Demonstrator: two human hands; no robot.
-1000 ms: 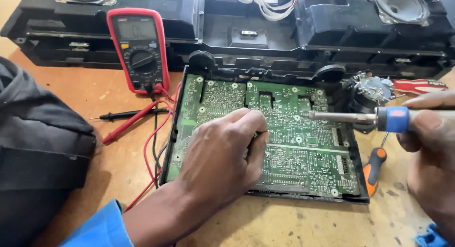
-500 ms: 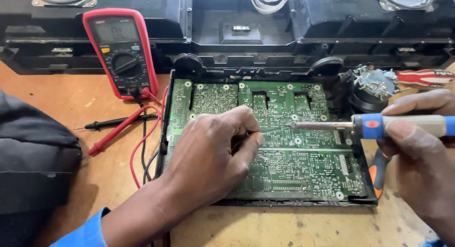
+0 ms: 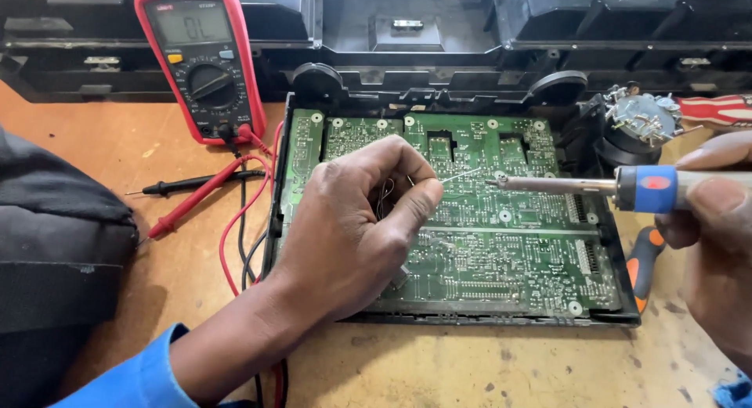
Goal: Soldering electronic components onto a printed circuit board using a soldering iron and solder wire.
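Observation:
A green circuit board (image 3: 501,243) lies solder side up in a black tray on the wooden bench. My left hand (image 3: 356,220) rests over the board's left half and pinches a thin solder wire (image 3: 460,174) whose free end points right. My right hand (image 3: 717,228) grips a soldering iron (image 3: 595,186) with a blue collar. The iron's metal tip sits just right of the wire's end, above the upper middle of the board.
A red multimeter (image 3: 202,63) stands at the back left, its red and black probes (image 3: 188,193) and leads lying on the bench. A long black speaker housing (image 3: 486,32) runs along the back. An orange-handled screwdriver (image 3: 642,263) lies right of the board. Dark fabric (image 3: 55,243) fills the left edge.
The view has moved closer and shifted left. My left hand has lifted its fingers off the board and now holds the solder wire out toward the iron's tip.

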